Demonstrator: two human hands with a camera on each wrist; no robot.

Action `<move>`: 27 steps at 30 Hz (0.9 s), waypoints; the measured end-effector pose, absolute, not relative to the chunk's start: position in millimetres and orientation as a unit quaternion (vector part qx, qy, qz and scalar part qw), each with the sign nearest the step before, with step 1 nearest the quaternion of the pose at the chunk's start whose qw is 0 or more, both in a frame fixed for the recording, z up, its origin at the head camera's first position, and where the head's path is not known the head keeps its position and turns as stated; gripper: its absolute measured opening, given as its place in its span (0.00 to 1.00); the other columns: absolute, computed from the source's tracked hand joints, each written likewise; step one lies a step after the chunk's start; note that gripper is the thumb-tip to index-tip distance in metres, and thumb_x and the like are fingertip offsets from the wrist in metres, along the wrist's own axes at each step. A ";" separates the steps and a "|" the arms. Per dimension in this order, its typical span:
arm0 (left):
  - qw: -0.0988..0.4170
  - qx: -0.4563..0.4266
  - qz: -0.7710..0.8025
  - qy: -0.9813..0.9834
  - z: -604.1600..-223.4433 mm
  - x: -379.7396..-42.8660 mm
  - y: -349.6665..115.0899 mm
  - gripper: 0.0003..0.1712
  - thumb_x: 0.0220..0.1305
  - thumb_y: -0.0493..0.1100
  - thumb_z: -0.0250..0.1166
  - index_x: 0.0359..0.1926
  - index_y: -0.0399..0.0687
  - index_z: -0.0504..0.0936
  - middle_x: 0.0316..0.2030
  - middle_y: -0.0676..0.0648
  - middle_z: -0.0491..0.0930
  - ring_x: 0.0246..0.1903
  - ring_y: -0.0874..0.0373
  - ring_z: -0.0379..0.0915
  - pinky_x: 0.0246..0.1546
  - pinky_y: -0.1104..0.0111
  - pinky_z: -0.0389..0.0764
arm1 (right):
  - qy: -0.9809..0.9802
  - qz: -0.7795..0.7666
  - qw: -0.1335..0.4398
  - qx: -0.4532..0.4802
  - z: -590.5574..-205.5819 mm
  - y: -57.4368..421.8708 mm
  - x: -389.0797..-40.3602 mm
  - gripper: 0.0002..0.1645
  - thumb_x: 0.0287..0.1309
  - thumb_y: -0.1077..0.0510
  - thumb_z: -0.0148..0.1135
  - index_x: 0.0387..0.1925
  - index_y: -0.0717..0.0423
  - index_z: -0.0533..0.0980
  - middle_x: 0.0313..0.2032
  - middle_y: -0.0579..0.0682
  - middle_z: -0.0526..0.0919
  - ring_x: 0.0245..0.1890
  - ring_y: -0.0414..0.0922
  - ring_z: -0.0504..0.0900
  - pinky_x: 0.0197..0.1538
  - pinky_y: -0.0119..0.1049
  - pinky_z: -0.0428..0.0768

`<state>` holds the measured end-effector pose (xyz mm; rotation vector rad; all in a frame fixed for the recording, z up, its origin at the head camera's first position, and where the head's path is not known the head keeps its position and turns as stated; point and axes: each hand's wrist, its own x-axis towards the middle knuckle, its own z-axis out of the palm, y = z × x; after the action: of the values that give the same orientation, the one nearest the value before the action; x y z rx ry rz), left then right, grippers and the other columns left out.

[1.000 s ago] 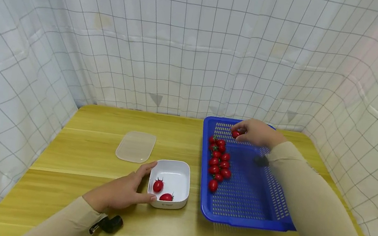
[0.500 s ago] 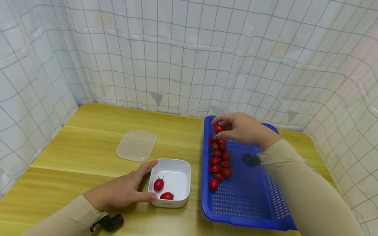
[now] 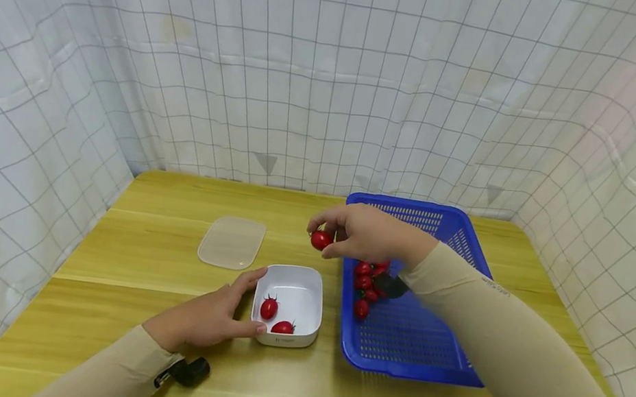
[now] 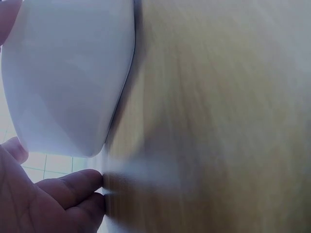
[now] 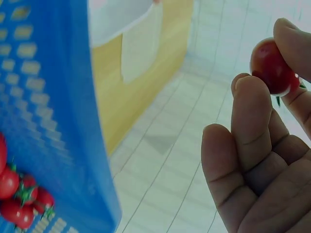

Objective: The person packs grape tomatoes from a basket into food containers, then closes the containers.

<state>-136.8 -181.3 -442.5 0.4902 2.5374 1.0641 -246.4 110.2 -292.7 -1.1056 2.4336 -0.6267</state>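
My right hand pinches a cherry tomato between thumb and fingers, above the table just left of the blue basket. The right wrist view shows this tomato with its green stem at one side. A square white container rests on the table, with two cherry tomatoes inside, one upright-looking and one near the front wall. My left hand holds the container from its left, thumb at the front corner and forefinger at the back one. In the left wrist view, other fingers touch the table.
The blue perforated basket stands on the right, with several cherry tomatoes along its left side, partly hidden by my right arm. A translucent lid lies flat behind the container. A gridded white curtain surrounds the wooden table.
My right hand has carried the cherry tomato left, from over the basket's back part past its left rim and slightly nearer. The left hand and the container have stayed in place.
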 end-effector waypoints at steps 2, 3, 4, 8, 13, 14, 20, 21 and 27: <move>0.174 0.170 0.372 0.896 -441.7 -137.2 -181.1 0.60 0.66 0.65 0.70 0.85 0.53 0.44 0.82 0.39 0.55 0.81 0.38 0.52 0.79 0.38 0.54 | 0.863 -0.224 0.203 -0.404 -293.4 103.6 -242.1 0.23 0.67 0.56 0.72 0.62 0.45 0.80 0.43 0.46 0.87 0.39 0.42 0.83 0.43 0.34 0.84; 0.174 0.169 0.371 0.896 -441.5 -137.3 -181.1 0.60 0.66 0.65 0.70 0.85 0.53 0.44 0.82 0.39 0.55 0.81 0.38 0.52 0.79 0.38 0.54 | 0.860 -0.224 0.206 -0.408 -293.9 100.5 -240.2 0.23 0.67 0.56 0.72 0.61 0.45 0.80 0.43 0.46 0.86 0.39 0.42 0.83 0.43 0.33 0.84; 0.174 0.169 0.371 0.896 -441.4 -137.6 -181.1 0.61 0.66 0.65 0.70 0.85 0.53 0.44 0.82 0.39 0.55 0.80 0.38 0.53 0.79 0.38 0.55 | 0.857 -0.224 0.208 -0.414 -294.8 97.4 -238.6 0.22 0.67 0.57 0.72 0.61 0.45 0.80 0.43 0.46 0.87 0.39 0.42 0.83 0.43 0.33 0.84; 0.177 0.169 0.368 0.897 -441.9 -138.0 -181.5 0.61 0.65 0.65 0.70 0.85 0.54 0.44 0.82 0.39 0.56 0.80 0.38 0.53 0.79 0.38 0.55 | 0.847 -0.216 0.221 -0.432 -298.0 86.6 -232.3 0.22 0.67 0.57 0.72 0.60 0.46 0.80 0.43 0.45 0.87 0.39 0.42 0.83 0.43 0.32 0.85; 0.176 0.170 0.365 0.898 -443.2 -138.0 -182.3 0.61 0.65 0.66 0.70 0.85 0.55 0.44 0.82 0.40 0.54 0.80 0.38 0.53 0.79 0.37 0.55 | 0.844 -0.203 0.231 -0.439 -300.4 77.8 -225.8 0.22 0.67 0.56 0.73 0.60 0.46 0.80 0.43 0.44 0.87 0.41 0.41 0.84 0.44 0.31 0.86; 0.177 0.168 0.364 0.899 -443.3 -138.0 -182.3 0.61 0.65 0.66 0.70 0.85 0.56 0.44 0.82 0.40 0.54 0.80 0.38 0.53 0.79 0.38 0.56 | 0.843 -0.202 0.230 -0.442 -301.1 76.6 -225.1 0.22 0.66 0.57 0.73 0.60 0.46 0.80 0.43 0.44 0.87 0.41 0.41 0.84 0.44 0.31 0.86; 0.177 0.163 0.365 0.899 -444.3 -138.6 -182.1 0.61 0.65 0.67 0.70 0.85 0.57 0.44 0.82 0.41 0.55 0.81 0.40 0.53 0.79 0.39 0.56 | 0.839 -0.196 0.227 -0.455 -305.4 72.5 -223.5 0.22 0.66 0.57 0.74 0.60 0.49 0.80 0.41 0.43 0.87 0.40 0.40 0.84 0.44 0.30 0.85; 0.177 0.163 0.367 0.899 -444.5 -138.7 -182.0 0.61 0.65 0.67 0.70 0.85 0.56 0.44 0.82 0.41 0.55 0.81 0.41 0.53 0.79 0.39 0.56 | 0.838 -0.196 0.228 -0.455 -306.1 72.1 -223.6 0.22 0.65 0.57 0.74 0.60 0.49 0.80 0.41 0.43 0.87 0.40 0.40 0.84 0.44 0.30 0.85; 0.173 0.172 0.376 0.894 -445.9 -139.3 -181.5 0.61 0.66 0.65 0.71 0.85 0.54 0.43 0.82 0.41 0.54 0.81 0.42 0.52 0.79 0.41 0.56 | 0.837 -0.192 0.229 -0.457 -308.7 71.0 -224.0 0.22 0.65 0.57 0.74 0.59 0.46 0.80 0.42 0.41 0.88 0.39 0.39 0.84 0.45 0.30 0.84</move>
<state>-139.3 -181.5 -445.9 0.4870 2.5363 1.0661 -224.0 71.0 -308.7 -1.2585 2.3049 -0.5298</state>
